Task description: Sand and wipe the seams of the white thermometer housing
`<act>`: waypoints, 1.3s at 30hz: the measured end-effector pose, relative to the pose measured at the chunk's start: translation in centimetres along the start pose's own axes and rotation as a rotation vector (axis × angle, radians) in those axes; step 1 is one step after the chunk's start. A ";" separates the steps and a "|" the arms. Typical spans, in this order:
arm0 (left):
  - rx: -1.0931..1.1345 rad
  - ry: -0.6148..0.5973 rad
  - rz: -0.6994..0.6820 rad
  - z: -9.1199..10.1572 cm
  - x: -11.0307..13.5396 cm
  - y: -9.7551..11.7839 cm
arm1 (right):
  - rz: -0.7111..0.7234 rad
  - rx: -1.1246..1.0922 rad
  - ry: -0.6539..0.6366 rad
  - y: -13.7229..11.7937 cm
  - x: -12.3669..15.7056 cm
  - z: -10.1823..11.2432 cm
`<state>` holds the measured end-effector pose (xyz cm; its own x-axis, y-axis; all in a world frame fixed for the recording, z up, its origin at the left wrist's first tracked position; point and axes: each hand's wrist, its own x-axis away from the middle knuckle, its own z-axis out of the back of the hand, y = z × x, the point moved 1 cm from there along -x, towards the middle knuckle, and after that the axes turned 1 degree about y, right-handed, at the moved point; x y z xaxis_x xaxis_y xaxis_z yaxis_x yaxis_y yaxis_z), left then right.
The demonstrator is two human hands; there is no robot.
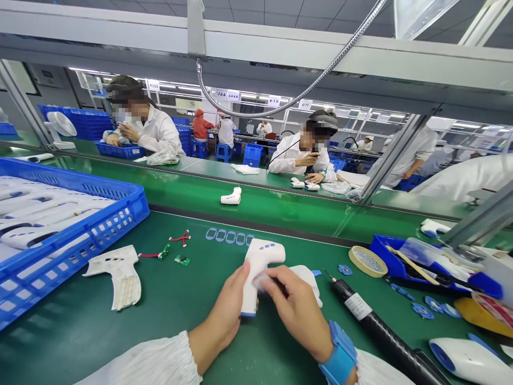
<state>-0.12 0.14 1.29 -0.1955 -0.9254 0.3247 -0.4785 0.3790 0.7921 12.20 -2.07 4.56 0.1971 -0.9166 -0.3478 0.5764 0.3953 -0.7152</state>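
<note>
My left hand [227, 310] grips the handle of a white gun-shaped thermometer housing [258, 262], held upright on the green mat. My right hand [294, 307], with a blue wrist strap [340, 355], pinches a small pale piece against the housing's side; another white shell part [310, 278] lies partly hidden behind it. To the left on the mat lie an open white shell half [120, 272], a small green circuit board [181, 260] and a red-wired board [160, 252]. A black electric screwdriver [380, 331] lies to the right.
A blue crate [120, 211] of white shells stands at left. A tape roll [367, 261], blue tray [401, 262] and small blue discs [422, 310] sit at right. One housing [231, 198] lies on the green conveyor. Other workers in white coats sit opposite.
</note>
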 end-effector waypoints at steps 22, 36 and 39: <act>-0.018 0.002 -0.006 0.1 -0.2 -0.2 | 0.022 -0.016 -0.031 0.5 0.0 -0.4; 0.004 0.069 0.070 0.3 -0.6 0.1 | -0.493 -0.683 0.036 1.7 -0.5 1.1; 0.017 0.085 0.080 0.3 -0.5 0.3 | -0.721 -0.991 0.003 1.9 -0.4 1.5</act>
<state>-0.37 0.71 1.20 -0.1604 -0.8885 0.4299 -0.4792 0.4508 0.7531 14.42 -1.00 4.26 0.0796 -0.9446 0.3185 -0.3001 -0.3274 -0.8959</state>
